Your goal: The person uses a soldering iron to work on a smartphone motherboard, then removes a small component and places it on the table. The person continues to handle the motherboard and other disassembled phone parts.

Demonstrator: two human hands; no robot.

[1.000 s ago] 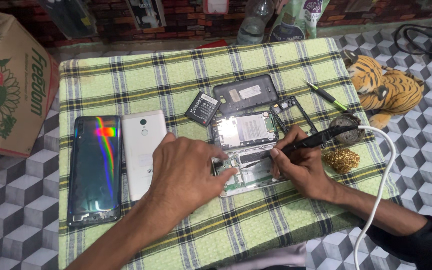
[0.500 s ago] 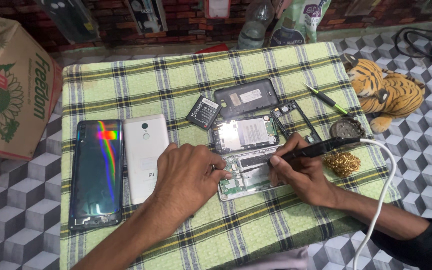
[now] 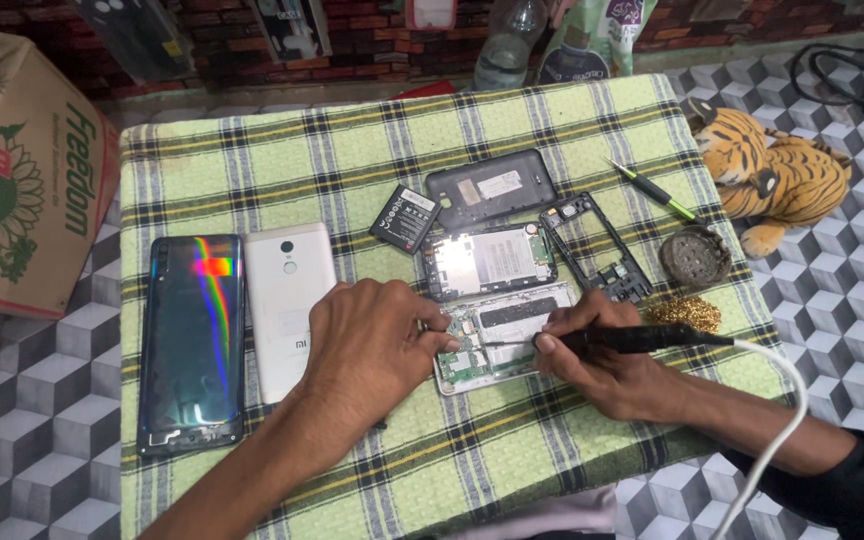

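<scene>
Soldering iron tip on an opened phone's circuit board, both hands at the work.

The opened white phone body with exposed green circuit board lies at the centre of the green checked cloth. The right hand, at 3 o'clock of it, grips the black soldering iron with white cord, tip on the board. The left hand, at 9 o'clock, has its fingers curled with the fingertips pressing the board's edge. At 12 o'clock lie a shiny phone screen panel, a black battery and a black back cover; at 2 o'clock, a black phone frame. At 9 o'clock, beyond the left hand, lie a white phone back and a dark iridescent phone back.
</scene>
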